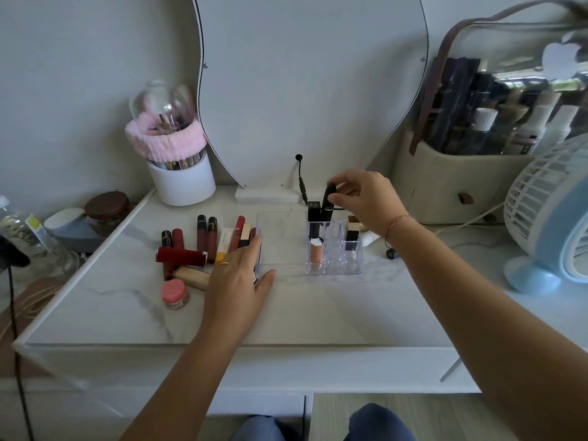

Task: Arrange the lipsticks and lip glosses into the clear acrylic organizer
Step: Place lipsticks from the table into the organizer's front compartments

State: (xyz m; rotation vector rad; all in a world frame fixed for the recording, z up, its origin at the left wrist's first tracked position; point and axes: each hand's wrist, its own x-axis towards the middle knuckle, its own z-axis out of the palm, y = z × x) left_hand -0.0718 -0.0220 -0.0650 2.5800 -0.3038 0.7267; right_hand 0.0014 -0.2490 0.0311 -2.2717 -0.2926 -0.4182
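Three tubes (316, 253) stand in the organizer (283, 249); right hand (366, 202) pinches a black tube (328, 203) at a back slot, left hand (240, 276) lies flat alongside; some ten lipsticks (203, 241) wait on the table (318, 313)

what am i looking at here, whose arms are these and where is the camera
No machine here: a person wears one camera on the head, looking down at their own two arms. The right hand pinches a black tube at the back slots of the clear acrylic organizer. The left hand lies flat against the organizer's left end. A peach lip gloss stands in a front slot. More lipsticks lie in a loose pile on the white table, left of the organizer.
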